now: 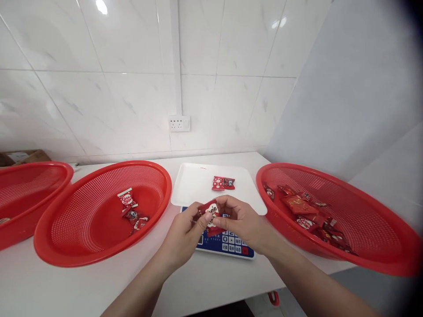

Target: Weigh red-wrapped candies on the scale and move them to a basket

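Note:
Between my two hands is a red packet (pixel 211 220) with cream lettering, held above the keypad of a scale. My left hand (pixel 185 233) pinches its left side, thumb across the front. My right hand (pixel 243 222) pinches the right side the same way. Just beyond, red packets (pixel 224 183) lie on the white tray (pixel 188 182) of the scale. The blue keypad (pixel 231 244) shows partly under my hands; the rest of it is hidden by them.
To the right stands a red basket (pixel 373 193) with several red packets (pixel 304 211). Left of the scale, another red basket (pixel 79 220) holds a few packets (pixel 132 213). A third red basket (pixel 29 185) is at the far left. A wall socket (pixel 179 123) sits behind.

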`<action>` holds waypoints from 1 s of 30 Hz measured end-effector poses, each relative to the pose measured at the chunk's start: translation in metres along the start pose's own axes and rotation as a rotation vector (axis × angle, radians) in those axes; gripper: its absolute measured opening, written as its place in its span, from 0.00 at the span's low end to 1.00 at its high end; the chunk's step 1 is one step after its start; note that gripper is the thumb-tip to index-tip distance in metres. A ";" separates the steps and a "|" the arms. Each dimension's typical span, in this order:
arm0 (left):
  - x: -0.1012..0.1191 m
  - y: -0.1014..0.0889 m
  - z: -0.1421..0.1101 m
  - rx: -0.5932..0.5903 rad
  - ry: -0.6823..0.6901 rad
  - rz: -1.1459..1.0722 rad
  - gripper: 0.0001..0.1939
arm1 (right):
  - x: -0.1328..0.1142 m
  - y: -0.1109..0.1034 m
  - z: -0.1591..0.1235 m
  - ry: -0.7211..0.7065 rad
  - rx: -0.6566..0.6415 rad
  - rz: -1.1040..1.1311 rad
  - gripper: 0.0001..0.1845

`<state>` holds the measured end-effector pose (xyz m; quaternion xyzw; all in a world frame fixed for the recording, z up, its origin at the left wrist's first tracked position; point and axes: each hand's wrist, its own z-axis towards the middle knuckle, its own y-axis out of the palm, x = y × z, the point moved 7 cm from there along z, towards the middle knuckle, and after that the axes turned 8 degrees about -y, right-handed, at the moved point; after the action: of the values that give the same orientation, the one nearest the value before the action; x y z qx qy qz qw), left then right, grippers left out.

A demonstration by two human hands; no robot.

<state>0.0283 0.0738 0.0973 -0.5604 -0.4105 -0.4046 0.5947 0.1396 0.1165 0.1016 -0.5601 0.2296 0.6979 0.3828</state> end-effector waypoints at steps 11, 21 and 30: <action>-0.002 -0.122 -0.033 0.703 -0.068 0.969 0.17 | 0.008 -0.063 0.031 -0.059 0.053 -0.919 0.14; -0.009 -0.071 -0.014 0.479 0.107 0.983 0.19 | 0.030 -0.051 0.063 -0.071 -0.095 -1.475 0.12; -0.005 -0.026 -0.003 0.238 0.070 0.402 0.26 | 0.001 -0.050 0.034 -0.001 0.115 -0.442 0.07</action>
<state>0.0023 0.0702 0.1010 -0.5424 -0.3147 -0.2459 0.7391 0.1586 0.1723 0.1154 -0.5739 0.1403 0.5830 0.5577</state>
